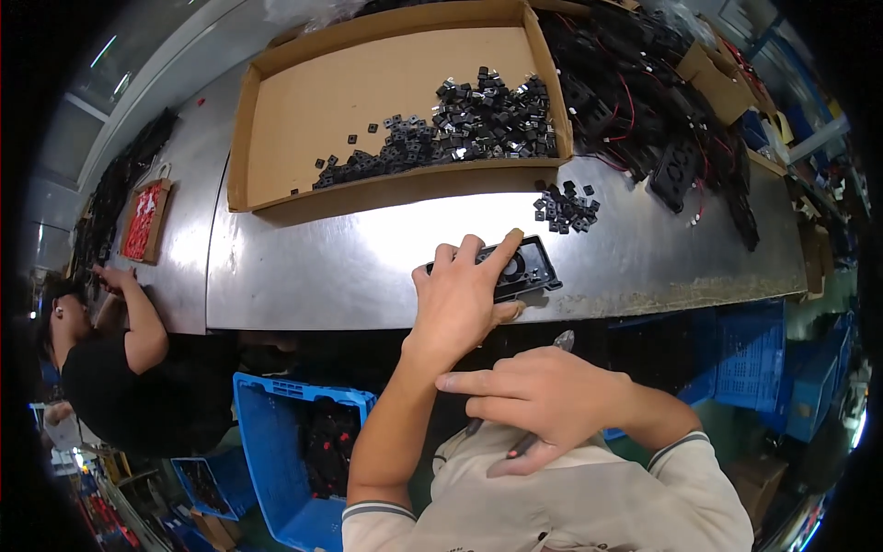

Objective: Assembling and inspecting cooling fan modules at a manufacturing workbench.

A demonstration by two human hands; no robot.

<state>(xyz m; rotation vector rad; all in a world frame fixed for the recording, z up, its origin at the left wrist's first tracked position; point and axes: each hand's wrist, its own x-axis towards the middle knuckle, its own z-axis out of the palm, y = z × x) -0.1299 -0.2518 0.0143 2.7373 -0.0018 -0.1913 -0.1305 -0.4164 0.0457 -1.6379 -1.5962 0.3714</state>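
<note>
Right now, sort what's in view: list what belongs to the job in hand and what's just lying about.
Likely in the job:
black rectangular housing, under the left hand
metal-tipped hand tool, in the right hand
small black square parts, piled beyond the housing

Probably just lying about:
small box of red pieces, far left
crumpled clear plastic, top edge

Glare-bright metal workbench [303,267] above a green floor [717,438]

The person near me wears a cream shirt [589,506], its short sleeves [704,474] edged with a dark grey-blue band [378,507]. I spot small dark marks [543,536] on its front; both forearms [394,425] are bare.
</note>
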